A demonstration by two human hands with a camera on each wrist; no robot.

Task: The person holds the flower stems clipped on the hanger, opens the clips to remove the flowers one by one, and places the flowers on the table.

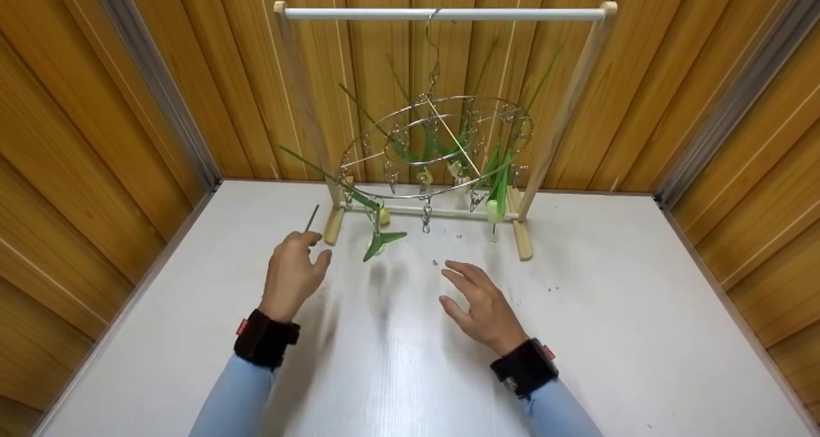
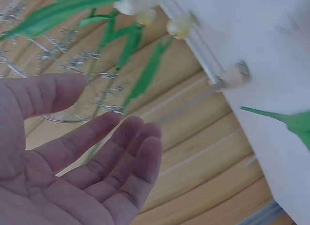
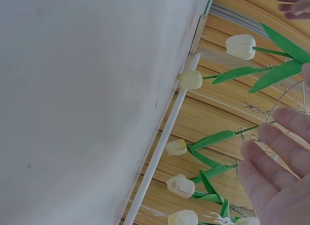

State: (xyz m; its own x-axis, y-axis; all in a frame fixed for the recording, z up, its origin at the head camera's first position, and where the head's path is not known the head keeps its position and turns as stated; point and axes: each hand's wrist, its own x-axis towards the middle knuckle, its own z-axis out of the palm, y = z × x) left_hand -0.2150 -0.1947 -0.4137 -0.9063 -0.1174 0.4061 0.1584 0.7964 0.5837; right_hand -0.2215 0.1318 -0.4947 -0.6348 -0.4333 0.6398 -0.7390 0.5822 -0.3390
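Both hands are raised above the table, fingers relaxed and palms empty. My left hand (image 1: 295, 270) is at the front left of a round metal clip hanger (image 1: 452, 134); my right hand (image 1: 482, 305) is at its front right. Artificial white tulips (image 3: 240, 46) with green leaves and stems hang head-down from the hanger's clips. The hanging tulip nearest the left hand shows its spread leaves (image 1: 378, 239) in the head view. Just beyond the left fingers lies a green stem (image 1: 312, 216), partly hidden by the hand; the left wrist view shows its leaf (image 2: 298, 125) against the white surface.
A stand with wooden legs (image 1: 567, 116) and a white top bar (image 1: 359, 14) carries the hanger by its hook. Small dark bits (image 1: 553, 289) lie on the white table (image 1: 640, 334). Wood-patterned walls (image 1: 96, 136) enclose the back and sides.
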